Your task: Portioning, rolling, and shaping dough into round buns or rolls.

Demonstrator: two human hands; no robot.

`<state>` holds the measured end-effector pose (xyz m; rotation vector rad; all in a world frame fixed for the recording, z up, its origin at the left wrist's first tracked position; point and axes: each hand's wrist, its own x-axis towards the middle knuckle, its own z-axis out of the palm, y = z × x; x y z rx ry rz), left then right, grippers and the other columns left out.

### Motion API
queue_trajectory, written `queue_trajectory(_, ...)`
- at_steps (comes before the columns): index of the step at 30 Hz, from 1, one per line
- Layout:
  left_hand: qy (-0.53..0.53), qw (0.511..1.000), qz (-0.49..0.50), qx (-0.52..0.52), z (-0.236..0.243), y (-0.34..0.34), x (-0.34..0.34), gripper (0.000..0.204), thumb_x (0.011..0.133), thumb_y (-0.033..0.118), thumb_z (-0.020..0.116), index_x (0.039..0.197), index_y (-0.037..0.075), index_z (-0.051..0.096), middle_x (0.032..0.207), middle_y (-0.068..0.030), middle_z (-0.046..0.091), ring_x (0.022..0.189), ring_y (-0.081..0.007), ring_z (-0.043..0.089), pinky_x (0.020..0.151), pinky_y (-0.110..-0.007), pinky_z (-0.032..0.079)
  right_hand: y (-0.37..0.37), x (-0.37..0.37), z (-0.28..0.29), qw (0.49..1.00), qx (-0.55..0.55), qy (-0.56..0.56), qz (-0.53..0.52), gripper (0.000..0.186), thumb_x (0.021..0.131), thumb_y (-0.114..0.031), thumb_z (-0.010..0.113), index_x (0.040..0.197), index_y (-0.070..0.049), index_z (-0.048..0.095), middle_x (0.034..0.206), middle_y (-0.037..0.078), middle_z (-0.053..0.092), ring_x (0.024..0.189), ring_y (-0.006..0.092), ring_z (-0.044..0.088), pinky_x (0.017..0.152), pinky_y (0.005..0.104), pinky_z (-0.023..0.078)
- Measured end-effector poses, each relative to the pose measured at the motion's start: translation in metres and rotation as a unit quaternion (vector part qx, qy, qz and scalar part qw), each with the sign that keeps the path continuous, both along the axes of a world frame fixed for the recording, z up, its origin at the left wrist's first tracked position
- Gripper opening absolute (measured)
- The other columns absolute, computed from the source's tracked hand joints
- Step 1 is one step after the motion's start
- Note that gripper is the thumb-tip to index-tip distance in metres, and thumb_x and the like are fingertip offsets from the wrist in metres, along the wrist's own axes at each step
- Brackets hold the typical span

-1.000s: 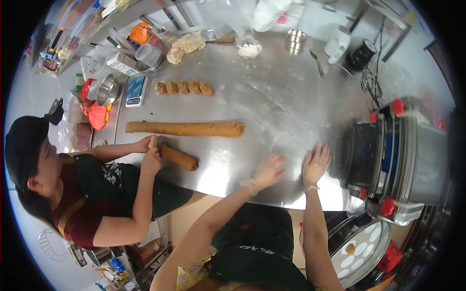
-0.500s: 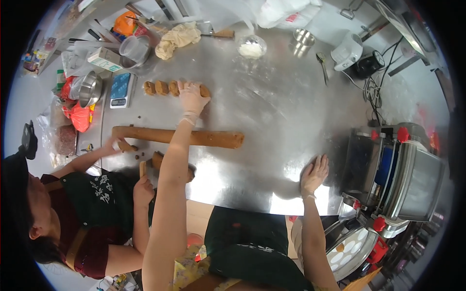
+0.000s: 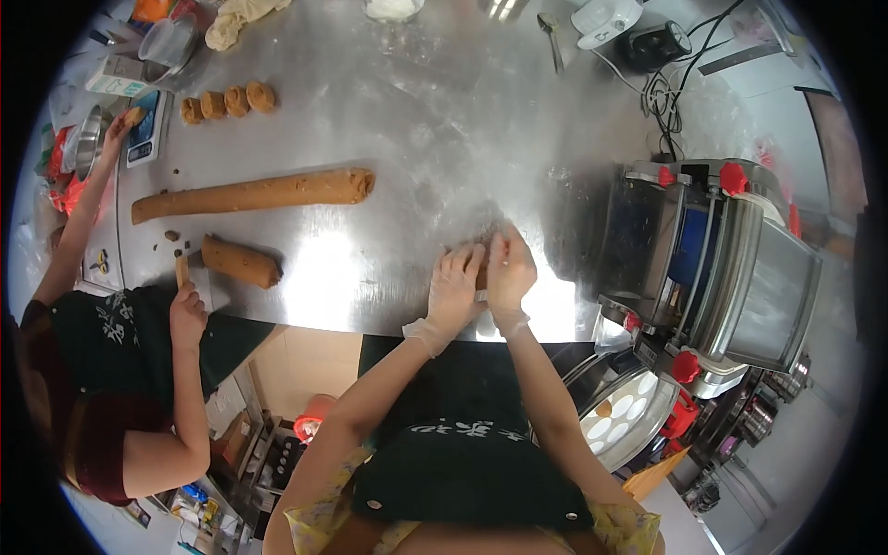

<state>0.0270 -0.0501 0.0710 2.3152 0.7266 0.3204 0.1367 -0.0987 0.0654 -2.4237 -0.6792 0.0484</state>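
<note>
At the front middle of the steel table, my gloved left hand (image 3: 455, 285) and my right hand (image 3: 511, 276) come together around a piece of brown dough (image 3: 482, 276). Only a little of the dough shows between them; the fingers of both hands are curled in on it. Off to the left, several cut dough pieces (image 3: 237, 102) stand in a row. A long dough log (image 3: 254, 196) lies in front of the row, with a shorter dough log (image 3: 240, 262) nearer the table's front edge.
At left, a co-worker's hand holds a dough piece (image 3: 135, 117) over a digital scale (image 3: 146, 139); the other grips a wooden-handled tool (image 3: 182, 270). A machine with red knobs (image 3: 731, 259) stands at right, above a round tray of white discs (image 3: 606, 430). A spoon (image 3: 551, 42) lies far back.
My left hand has left the row of dough pieces and joined my right hand at the front middle, around a dough piece. The co-worker's hand has moved to the scale. The view has shifted.
</note>
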Motion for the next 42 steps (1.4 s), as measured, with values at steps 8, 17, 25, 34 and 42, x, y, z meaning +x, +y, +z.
queue_trajectory(8,-0.045,0.976,0.175,-0.125,0.002,-0.003,-0.038,0.082,0.071,0.003,0.078,0.144,0.003,0.040,0.139,-0.0202,0.045,0.123,-0.0401,0.047,0.107,-0.047,0.040,0.004,-0.009,-0.027,0.968,-0.108,-0.183,0.135,0.029,0.090,-0.017,0.066,0.117,-0.010,0.063,0.089,0.007,0.060,0.080,0.0272,0.061,0.067,0.0399,0.049)
queue_trajectory(17,-0.144,0.943,0.266,-0.137,0.004,0.020,-0.052,0.061,0.077,-0.012,0.060,0.135,0.003,0.052,0.123,-0.0174,0.059,0.114,-0.0354,0.057,0.097,-0.042,0.047,0.022,-0.019,-0.009,0.948,-0.138,-0.167,0.234,0.028,0.088,-0.020,0.068,0.113,-0.010,0.061,0.093,0.008,0.061,0.083,0.0285,0.061,0.071,0.0426,0.048)
queue_trajectory(25,-0.080,0.928,0.279,-0.232,-0.014,0.007,-0.036,0.031,0.082,-0.006,0.063,0.110,0.005,0.061,0.098,-0.0125,0.068,0.093,-0.0304,0.067,0.080,-0.041,0.054,0.035,-0.005,-0.026,0.966,-0.131,-0.051,0.217,0.019,0.088,-0.025,0.071,0.097,-0.012,0.062,0.080,0.009,0.063,0.071,0.0297,0.063,0.063,0.0429,0.050)
queue_trajectory(34,-0.036,0.945,0.278,-0.168,-0.018,0.001,-0.016,0.016,0.091,0.007,0.060,0.107,0.006,0.063,0.098,-0.0147,0.070,0.089,-0.0343,0.068,0.077,-0.044,0.053,0.045,0.003,-0.034,0.967,-0.071,-0.139,0.200,0.015,0.088,-0.024,0.070,0.084,-0.013,0.061,0.074,0.006,0.062,0.068,0.0284,0.062,0.059,0.0420,0.049)
queue_trajectory(42,0.023,0.950,0.264,-0.163,-0.009,0.002,0.002,0.026,0.086,0.011,0.067,0.111,0.007,0.065,0.102,-0.0138,0.067,0.098,-0.0353,0.063,0.084,-0.045,0.051,0.034,0.002,-0.032,0.985,-0.013,-0.051,0.167,0.016,0.094,-0.024,0.062,0.086,-0.010,0.064,0.080,0.010,0.065,0.073,0.0322,0.063,0.063,0.0442,0.049)
